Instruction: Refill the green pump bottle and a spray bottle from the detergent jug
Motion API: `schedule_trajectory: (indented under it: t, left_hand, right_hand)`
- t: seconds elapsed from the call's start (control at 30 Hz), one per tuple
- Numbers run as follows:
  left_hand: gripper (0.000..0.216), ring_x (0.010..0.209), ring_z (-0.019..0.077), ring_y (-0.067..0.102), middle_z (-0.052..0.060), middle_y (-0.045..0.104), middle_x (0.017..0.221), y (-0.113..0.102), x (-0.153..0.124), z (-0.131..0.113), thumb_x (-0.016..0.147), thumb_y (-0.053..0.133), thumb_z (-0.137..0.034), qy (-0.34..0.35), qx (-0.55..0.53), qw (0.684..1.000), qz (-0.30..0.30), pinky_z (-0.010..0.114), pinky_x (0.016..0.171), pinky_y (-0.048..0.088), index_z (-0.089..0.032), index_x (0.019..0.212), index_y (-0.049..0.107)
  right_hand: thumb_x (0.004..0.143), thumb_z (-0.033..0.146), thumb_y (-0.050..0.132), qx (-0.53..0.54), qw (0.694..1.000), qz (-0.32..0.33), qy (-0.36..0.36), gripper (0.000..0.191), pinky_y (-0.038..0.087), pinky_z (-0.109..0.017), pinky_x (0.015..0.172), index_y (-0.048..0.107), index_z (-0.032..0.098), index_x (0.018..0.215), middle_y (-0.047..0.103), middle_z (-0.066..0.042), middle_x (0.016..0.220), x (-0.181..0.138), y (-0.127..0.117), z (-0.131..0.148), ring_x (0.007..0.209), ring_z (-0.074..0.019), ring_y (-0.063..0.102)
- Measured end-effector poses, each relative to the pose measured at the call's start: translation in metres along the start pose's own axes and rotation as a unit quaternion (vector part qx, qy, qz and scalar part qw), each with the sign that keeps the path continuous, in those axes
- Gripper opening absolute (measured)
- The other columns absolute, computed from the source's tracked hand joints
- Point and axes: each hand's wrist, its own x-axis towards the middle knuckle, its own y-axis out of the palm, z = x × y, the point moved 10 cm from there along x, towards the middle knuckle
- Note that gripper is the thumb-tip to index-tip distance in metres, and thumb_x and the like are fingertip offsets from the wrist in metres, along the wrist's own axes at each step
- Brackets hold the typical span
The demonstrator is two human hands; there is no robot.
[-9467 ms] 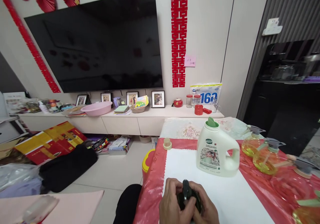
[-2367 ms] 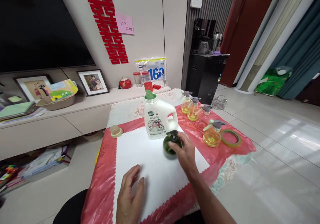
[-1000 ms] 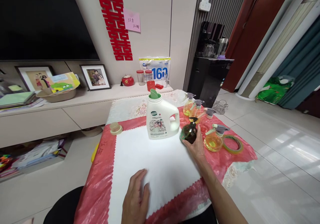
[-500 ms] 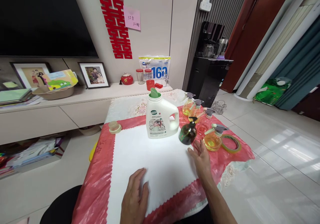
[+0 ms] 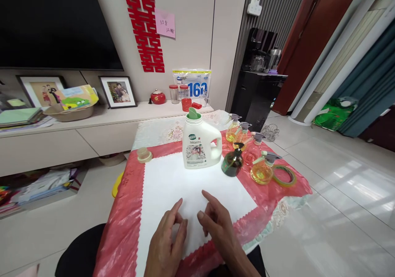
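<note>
My left hand [image 5: 168,238] hovers over the front of a white sheet [image 5: 173,182] with its fingers apart and nothing in them. Beside it, my right hand [image 5: 217,223] also holds nothing; its forefinger points forward and the thumb stands apart. Beyond both hands, a white detergent jug [image 5: 200,145] stands upright on the back of the sheet, a green spout showing in its uncapped neck. To its right is a dark pump bottle [image 5: 233,161]. A pale translucent cap [image 5: 144,155] lies left of the jug, on the red cloth.
Several clear pump bottles stand along the right, the nearest a yellow one [image 5: 261,172]. A roll of tape [image 5: 284,175] lies at the right edge. Red plastic [image 5: 120,211] covers the table. Behind, a cabinet [image 5: 98,141] holds frames and jars.
My right hand has moved left, away from the pump bottles, to beside my left hand. The left hand has shifted only slightly. The jug and bottles stay in place.
</note>
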Motion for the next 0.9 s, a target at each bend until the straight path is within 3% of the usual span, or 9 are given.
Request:
schedule_trajectory:
  t: [0.07, 0.13, 0.23, 0.3, 0.33, 0.5, 0.9]
  left_hand:
    - [0.063, 0.056, 0.0150, 0.061, -0.006, 0.060, 0.071, -0.010, -0.003, -0.014, 0.094, 0.046, -0.056, -0.024, 0.017, 1.000, -0.006, 0.027, 0.055, 0.054, -0.026, 0.150, 0.039]
    - [0.074, 0.049, 0.0151, 0.056, -0.009, 0.053, 0.063, -0.019, -0.006, -0.027, 0.093, 0.047, -0.056, -0.032, 0.044, 0.998, -0.024, 0.027, 0.049, 0.050, -0.026, 0.156, 0.023]
    - [0.068, 0.057, 0.0191, 0.062, -0.007, 0.056, 0.065, -0.030, -0.009, -0.043, 0.095, 0.046, -0.046, -0.007, 0.093, 0.993, -0.076, 0.030, 0.053, 0.051, -0.024, 0.156, 0.023]
    - [0.063, 0.067, 0.0221, 0.066, -0.003, 0.060, 0.068, -0.031, -0.011, -0.053, 0.097, 0.043, -0.038, 0.041, 0.117, 0.987, -0.102, 0.032, 0.060, 0.054, -0.022, 0.155, 0.024]
    - [0.063, 0.070, 0.0229, 0.066, -0.001, 0.061, 0.070, -0.030, -0.013, -0.057, 0.098, 0.041, -0.035, 0.071, 0.128, 0.983, -0.108, 0.033, 0.063, 0.054, -0.021, 0.156, 0.021]
    - [0.067, 0.065, 0.0218, 0.061, 0.002, 0.062, 0.075, -0.024, -0.018, -0.066, 0.099, 0.033, -0.024, 0.148, 0.188, 0.964, -0.114, 0.034, 0.065, 0.053, -0.020, 0.159, 0.003]
    - [0.067, 0.070, 0.0256, 0.065, 0.002, 0.065, 0.074, -0.022, -0.017, -0.046, 0.098, 0.036, -0.030, 0.106, 0.193, 0.967, -0.130, 0.036, 0.067, 0.053, -0.016, 0.159, 0.011]
  right_hand:
    - [0.083, 0.036, 0.068, -0.058, 0.997, 0.005, -0.059, 0.067, 0.039, -0.023, 0.045, 0.048, 0.022, 0.146, 0.038, 0.012, 0.057, -0.011, 0.003, 0.029, 0.047, -0.0077, 0.038]
    - [0.086, 0.024, 0.063, -0.157, 0.972, -0.043, -0.167, 0.074, 0.034, -0.021, 0.042, 0.035, 0.026, 0.154, 0.032, 0.013, 0.054, -0.027, -0.002, 0.068, 0.043, -0.0076, 0.033]
    - [0.087, 0.011, 0.054, -0.306, 0.876, -0.137, -0.346, 0.084, 0.028, -0.022, 0.036, 0.017, 0.030, 0.160, 0.032, 0.013, 0.050, -0.058, 0.000, 0.121, 0.036, -0.0085, 0.029]
    - [0.087, 0.006, 0.049, -0.366, 0.818, -0.157, -0.414, 0.085, 0.028, -0.024, 0.034, 0.011, 0.028, 0.161, 0.037, 0.013, 0.048, -0.069, 0.008, 0.134, 0.034, -0.0099, 0.029]
    - [0.087, 0.005, 0.047, -0.388, 0.803, -0.152, -0.426, 0.086, 0.029, -0.024, 0.033, 0.009, 0.026, 0.161, 0.040, 0.012, 0.048, -0.069, 0.013, 0.133, 0.033, -0.0105, 0.030]
    - [0.088, 0.003, 0.042, -0.423, 0.791, -0.139, -0.420, 0.084, 0.034, -0.024, 0.034, 0.007, 0.024, 0.161, 0.048, 0.010, 0.051, -0.059, 0.018, 0.116, 0.034, -0.0109, 0.039]
    - [0.089, 0.004, 0.042, -0.417, 0.793, -0.143, -0.420, 0.084, 0.033, -0.023, 0.033, 0.005, 0.023, 0.161, 0.047, 0.011, 0.049, -0.061, 0.018, 0.117, 0.032, -0.0107, 0.038]
